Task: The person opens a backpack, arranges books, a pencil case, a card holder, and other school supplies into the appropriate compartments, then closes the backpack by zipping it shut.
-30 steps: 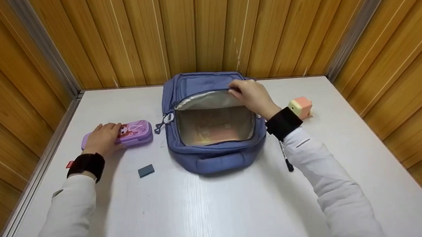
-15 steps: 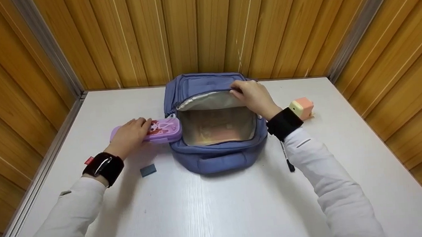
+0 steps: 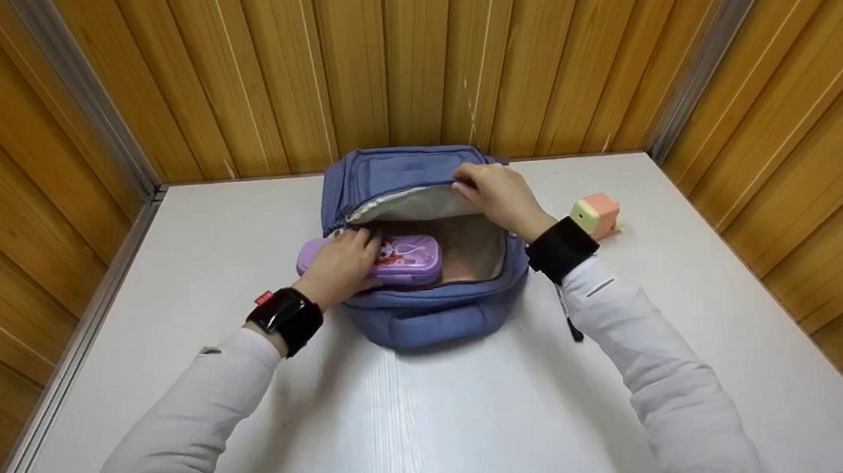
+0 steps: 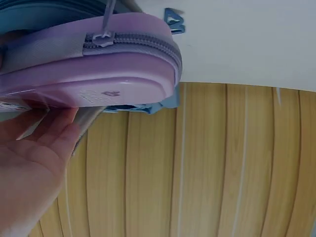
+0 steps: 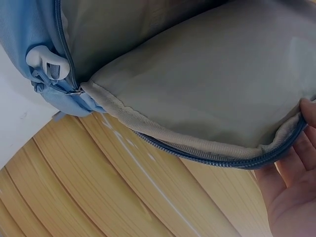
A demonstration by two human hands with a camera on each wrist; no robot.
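Observation:
A blue backpack (image 3: 436, 325) lies on the white table with its front compartment unzipped. My right hand (image 3: 497, 193) pinches the edge of the flap (image 5: 207, 89) and holds it raised; the right wrist view shows the zipper edge between thumb and fingers. In my left hand (image 3: 341, 265) is a purple pencil case (image 3: 412, 256) with a cartoon print, gripped across its body. Its right end is over the compartment's opening, while its left end sticks out past the bag's left side. The case's zipper (image 4: 138, 39) is closed in the left wrist view.
A pink and yellow pencil sharpener (image 3: 597, 215) stands on the table right of the backpack. Partly behind the right sleeve lies a black-capped pen (image 3: 573, 326). Wood-patterned walls (image 3: 408, 64) border the table at the back and sides.
My left hand has carried the pencil case rightward from the table at the left to the bag's opening. The small dark eraser-like block is now out of sight. My right hand keeps holding the flap.

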